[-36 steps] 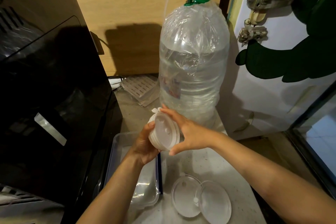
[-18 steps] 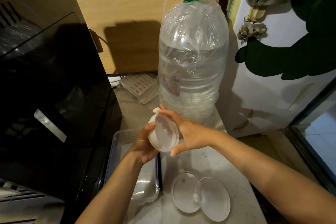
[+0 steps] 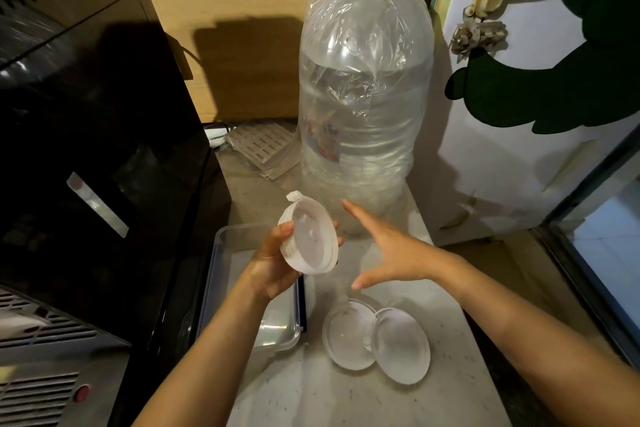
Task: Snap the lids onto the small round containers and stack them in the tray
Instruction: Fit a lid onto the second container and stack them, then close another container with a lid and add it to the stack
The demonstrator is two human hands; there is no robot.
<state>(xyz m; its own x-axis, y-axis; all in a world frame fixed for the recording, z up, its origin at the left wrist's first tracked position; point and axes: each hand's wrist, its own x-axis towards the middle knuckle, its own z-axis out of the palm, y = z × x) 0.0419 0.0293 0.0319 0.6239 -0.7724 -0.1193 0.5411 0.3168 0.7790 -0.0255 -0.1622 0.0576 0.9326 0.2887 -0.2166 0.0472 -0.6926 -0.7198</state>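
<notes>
Lidded round container [image 3: 309, 240], pinched edgewise in left hand [image 3: 273, 265] above tray [image 3: 221, 239], probably for stacking; right hand [image 3: 388, 250], grip spread empty, near open container [image 3: 375, 340] on tabletop [image 3: 346, 399].

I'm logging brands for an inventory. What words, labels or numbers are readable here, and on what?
No text is readable.
water bottle label: red and blue print, too blurred to read.
black appliance silver plate: no legible writing.
containers and lids: no visible markings.
</notes>
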